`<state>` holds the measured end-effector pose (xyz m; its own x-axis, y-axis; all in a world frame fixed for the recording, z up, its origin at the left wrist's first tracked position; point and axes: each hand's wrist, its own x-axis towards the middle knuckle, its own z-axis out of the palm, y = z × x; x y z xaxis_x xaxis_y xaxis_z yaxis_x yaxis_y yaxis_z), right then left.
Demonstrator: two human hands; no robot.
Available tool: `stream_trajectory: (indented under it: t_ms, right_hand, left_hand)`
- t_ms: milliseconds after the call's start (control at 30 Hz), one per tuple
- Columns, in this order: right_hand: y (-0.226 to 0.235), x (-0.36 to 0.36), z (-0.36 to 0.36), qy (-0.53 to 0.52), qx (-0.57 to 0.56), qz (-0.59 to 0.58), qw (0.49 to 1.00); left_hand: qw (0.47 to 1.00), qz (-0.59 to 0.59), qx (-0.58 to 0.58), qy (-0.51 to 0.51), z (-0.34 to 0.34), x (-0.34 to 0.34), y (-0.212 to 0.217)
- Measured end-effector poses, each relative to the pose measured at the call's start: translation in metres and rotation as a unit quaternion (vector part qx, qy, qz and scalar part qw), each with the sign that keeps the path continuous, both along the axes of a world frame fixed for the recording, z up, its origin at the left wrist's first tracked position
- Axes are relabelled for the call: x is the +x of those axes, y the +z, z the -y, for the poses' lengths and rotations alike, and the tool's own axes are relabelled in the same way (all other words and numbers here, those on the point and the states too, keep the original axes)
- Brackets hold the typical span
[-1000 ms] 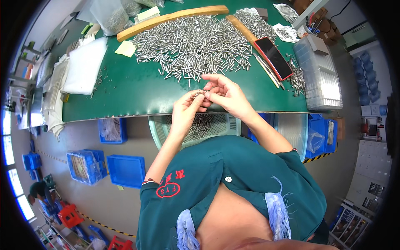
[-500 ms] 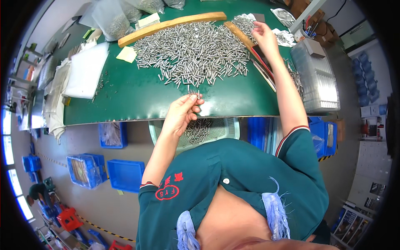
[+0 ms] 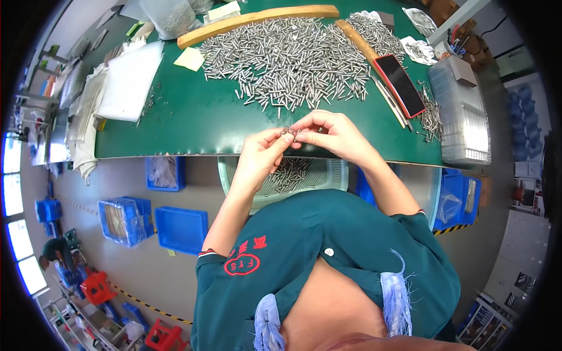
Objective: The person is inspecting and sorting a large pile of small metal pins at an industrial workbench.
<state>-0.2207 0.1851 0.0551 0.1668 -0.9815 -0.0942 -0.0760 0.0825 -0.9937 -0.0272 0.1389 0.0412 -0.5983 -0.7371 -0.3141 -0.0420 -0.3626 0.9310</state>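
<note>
Both my hands meet over the near edge of the green table (image 3: 193, 126). My left hand (image 3: 263, 153) and my right hand (image 3: 331, 133) pinch a small metal pin (image 3: 289, 131) between their fingertips. A large heap of the same metal pins (image 3: 287, 61) lies spread on the table just beyond my hands. Below the table edge, between my forearms, a pale green basket (image 3: 293, 175) holds several more pins.
Two wooden strips (image 3: 257, 17) border the pin heap. A red phone (image 3: 401, 85) lies to the right, next to a clear plastic tray (image 3: 462, 117). White sheets (image 3: 129, 82) sit at left. Blue bins (image 3: 181, 228) stand on the floor.
My right hand, which reached out to the far right side of the table half a second ago, has come back to meet my left hand at the table's near edge.
</note>
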Motion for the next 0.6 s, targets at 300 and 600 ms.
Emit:
stream_trajectory:
  t_ms: [300, 600]
  right_hand:
    - [-0.017, 0.012, -0.013, -0.018, 0.048, 0.086, 0.995]
    - [-0.019, 0.019, -0.018, -0.021, 0.063, 0.120, 0.991]
  left_hand:
    - [0.986, 0.115, -0.107, -0.047, -0.009, 0.011, 0.008]
    - [0.990, 0.110, -0.073, -0.058, -0.011, 0.015, 0.008]
